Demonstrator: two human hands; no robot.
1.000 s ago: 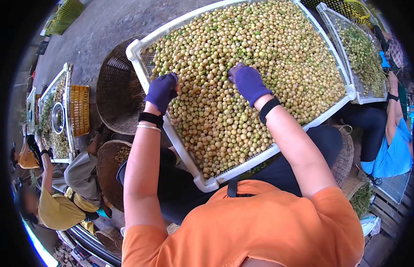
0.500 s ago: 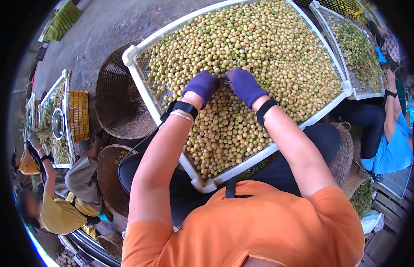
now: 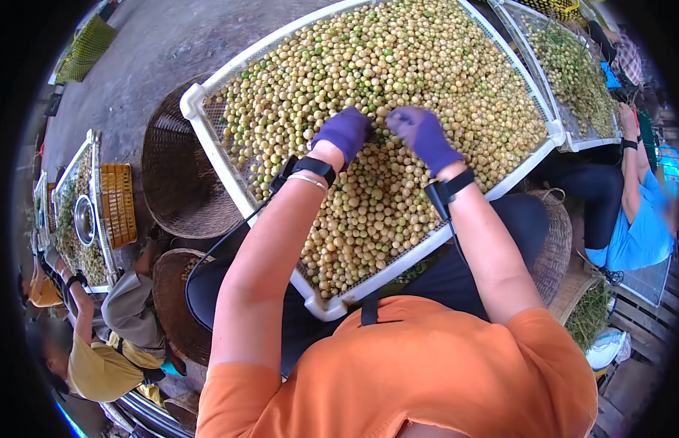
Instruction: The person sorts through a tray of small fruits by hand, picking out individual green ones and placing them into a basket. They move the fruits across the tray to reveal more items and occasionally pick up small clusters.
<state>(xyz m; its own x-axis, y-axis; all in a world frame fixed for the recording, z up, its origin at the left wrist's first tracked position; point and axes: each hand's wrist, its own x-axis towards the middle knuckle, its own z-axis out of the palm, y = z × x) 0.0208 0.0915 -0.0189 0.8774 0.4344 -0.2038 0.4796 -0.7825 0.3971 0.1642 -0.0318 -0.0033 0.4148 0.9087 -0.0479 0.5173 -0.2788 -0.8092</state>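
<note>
Small round tan-yellow fruits (image 3: 368,212), some of them green, are heaped in a large white-framed mesh tray (image 3: 230,168) across my lap. My left hand (image 3: 344,136), in a purple glove, is over the middle of the heap with its fingers curled down among the fruits. Just to its right, across a small gap, my right hand (image 3: 419,133) in a matching glove has its fingers bent inward and slightly blurred. What either hand pinches is hidden. Below both hands the fruits form a slope running to the tray's near corner.
A deep wicker basket (image 3: 160,182) stands left of the tray, with a smaller basket (image 3: 171,292) nearer me. Another basket (image 3: 562,241) is by my right knee. A second tray (image 3: 573,139) adjoins at right, beside a person in blue (image 3: 635,233). People work at trays on the left.
My hands have moved slightly apart, the right one shifting to the right. The view has shifted a little, so the tray appears farther left.
</note>
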